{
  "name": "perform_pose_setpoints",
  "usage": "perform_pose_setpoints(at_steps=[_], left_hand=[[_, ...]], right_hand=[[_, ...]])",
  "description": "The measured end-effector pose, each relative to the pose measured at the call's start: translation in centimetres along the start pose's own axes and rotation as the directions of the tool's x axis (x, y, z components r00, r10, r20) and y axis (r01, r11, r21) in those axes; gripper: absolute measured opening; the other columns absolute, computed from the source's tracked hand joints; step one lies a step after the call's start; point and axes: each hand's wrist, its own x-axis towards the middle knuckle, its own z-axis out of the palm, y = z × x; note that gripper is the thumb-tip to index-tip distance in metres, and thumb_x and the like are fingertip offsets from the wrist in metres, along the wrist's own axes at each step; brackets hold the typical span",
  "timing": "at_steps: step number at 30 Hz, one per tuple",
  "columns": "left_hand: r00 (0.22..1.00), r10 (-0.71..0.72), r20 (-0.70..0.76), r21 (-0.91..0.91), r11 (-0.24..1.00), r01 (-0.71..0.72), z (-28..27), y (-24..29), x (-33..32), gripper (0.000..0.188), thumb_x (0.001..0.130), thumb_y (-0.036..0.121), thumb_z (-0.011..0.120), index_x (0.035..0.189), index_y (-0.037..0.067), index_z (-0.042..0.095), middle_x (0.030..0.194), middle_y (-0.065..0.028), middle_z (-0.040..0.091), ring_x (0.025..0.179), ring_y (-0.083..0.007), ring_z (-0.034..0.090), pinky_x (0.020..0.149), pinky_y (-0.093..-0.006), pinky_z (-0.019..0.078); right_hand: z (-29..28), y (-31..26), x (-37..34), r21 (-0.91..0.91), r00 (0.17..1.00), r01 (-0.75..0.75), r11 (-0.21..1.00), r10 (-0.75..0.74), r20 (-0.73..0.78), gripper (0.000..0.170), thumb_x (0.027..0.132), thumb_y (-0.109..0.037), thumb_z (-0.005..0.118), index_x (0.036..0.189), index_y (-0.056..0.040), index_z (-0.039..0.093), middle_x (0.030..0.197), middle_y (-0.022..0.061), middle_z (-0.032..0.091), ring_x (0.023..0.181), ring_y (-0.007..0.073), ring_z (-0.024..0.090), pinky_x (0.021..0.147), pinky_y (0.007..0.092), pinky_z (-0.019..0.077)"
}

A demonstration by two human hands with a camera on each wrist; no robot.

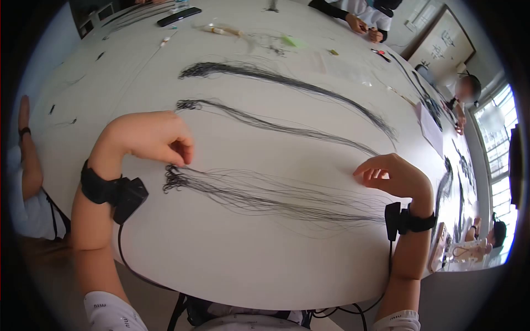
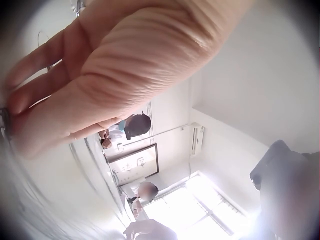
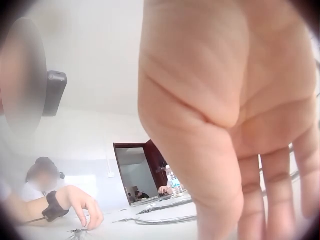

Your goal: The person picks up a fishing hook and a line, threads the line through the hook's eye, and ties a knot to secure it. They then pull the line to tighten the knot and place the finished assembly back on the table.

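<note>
Three bundles of thin black strands lie across the white table. At the looped left end of the nearest bundle, my left hand has its bent fingertips against the loops, thumb and finger close together. In the left wrist view the fingers of the left hand meet at a dark loop by the frame's edge. My right hand hovers by the right part of that bundle, fingers loosely bent and holding nothing. Its palm and lowered fingers fill the right wrist view, the right hand hiding much of the table.
Beyond lie a middle bundle and a thicker far bundle. A black phone, a green scrap and paper lie farther off. Other people sit around the table; a clear clip is at the right edge.
</note>
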Motion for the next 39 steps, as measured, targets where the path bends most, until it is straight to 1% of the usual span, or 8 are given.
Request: perform_pose_setpoints(at_steps=[6,15,21,23,25,29,34,39], left_hand=[[0.996,-0.05,0.068,-0.099,0.993,0.057,0.1,0.8,0.0,0.026,0.073,0.004,0.066,0.099,0.003,0.063,0.075,-0.0056,0.063,0.065,-0.0138,0.057,0.061,-0.0257,0.0471],[0.981,0.022,0.195,-0.089,0.996,-0.005,0.2,0.1,0.2,0.025,0.075,0.01,0.067,0.1,0.009,0.067,0.079,-0.0049,0.062,0.068,-0.0129,0.057,0.062,-0.026,0.0468],[0.95,-0.13,-0.284,0.001,0.991,0.136,-0.9,-2.2,0.1,0.017,0.074,0.01,0.065,0.09,0.004,0.066,0.083,-0.0078,0.065,0.075,-0.0185,0.061,0.068,-0.0303,0.0479],[0.942,-0.109,-0.317,0.033,0.991,0.126,-1.0,-2.8,-0.1,0.015,0.073,0.009,0.064,0.087,0.003,0.065,0.083,-0.0097,0.065,0.075,-0.0199,0.061,0.068,-0.0314,0.0481],[0.958,-0.072,-0.279,-0.054,0.997,0.06,-0.9,-2.7,-0.2,0.016,0.072,0.009,0.065,0.087,0.001,0.065,0.079,-0.0081,0.064,0.073,-0.0157,0.059,0.065,-0.0281,0.0474],[0.98,-0.077,-0.185,-0.023,0.997,0.074,0.2,1.3,0.4,0.023,0.073,0.009,0.065,0.094,0.001,0.064,0.087,-0.0103,0.063,0.076,-0.0179,0.06,0.067,-0.0289,0.0481],[0.986,0.163,-0.038,0.024,0.986,-0.163,2.9,2.8,1.1,0.045,0.073,0.016,0.069,0.115,0.006,0.056,0.103,-0.01,0.059,0.091,-0.0255,0.056,0.079,-0.0344,0.0454],[0.964,0.242,0.108,0.015,0.969,-0.245,3.3,3.8,1.1,0.045,0.074,0.016,0.07,0.116,0.006,0.057,0.102,-0.0095,0.057,0.095,-0.0271,0.053,0.081,-0.034,0.0439]], right_hand=[[1.4,-2.2,1.1,-0.008,0.988,0.082,0.997,-0.081,0.13,0.046,0.077,0.006,0.056,0.115,-0.0181,0.063,0.072,0.0034,0.064,0.064,0.0128,0.06,0.059,0.0266,0.0495],[1.5,-0.7,1.3,0.098,0.951,0.195,0.976,-0.213,0.224,0.031,0.079,-0.002,0.064,0.106,-0.0158,0.068,0.076,0.0034,0.066,0.062,0.0125,0.059,0.057,0.0238,0.0489],[2.6,-3.2,1.9,0.153,0.958,0.275,0.949,-0.284,0.04,0.046,0.071,0.0,0.07,0.115,-0.0107,0.062,0.108,0.0076,0.062,0.094,0.0199,0.058,0.075,0.0294,0.0494],[3.4,-4.5,1.9,0.177,0.941,0.337,0.925,-0.339,-0.021,0.054,0.068,0.001,0.072,0.119,-0.0099,0.059,0.12,0.0091,0.058,0.106,0.0235,0.054,0.083,0.0324,0.0477],[4.0,-5.4,1.9,-0.055,0.857,0.506,0.861,-0.496,0.138,0.065,0.063,0.001,0.073,0.125,-0.0106,0.054,0.133,0.01,0.048,0.117,0.0288,0.044,0.094,0.0373,0.0407],[4.7,-5.7,1.8,0.142,0.848,0.482,0.865,-0.501,0.17,0.068,0.055,-0.003,0.078,0.119,-0.0076,0.058,0.13,0.0118,0.051,0.111,0.0299,0.048,0.093,0.0386,0.039],[4.1,-5.5,1.7,0.228,0.827,0.478,0.848,-0.522,0.207,0.06,0.058,-0.003,0.078,0.115,-0.0034,0.061,0.123,0.0144,0.056,0.105,0.0288,0.053,0.091,0.0378,0.0404],[3.5,-5.1,1.1,0.261,0.787,0.498,0.827,-0.557,0.265,0.052,0.062,-0.003,0.078,0.112,-0.002,0.062,0.119,0.0146,0.058,0.103,0.0278,0.056,0.088,0.0373,0.0431]])
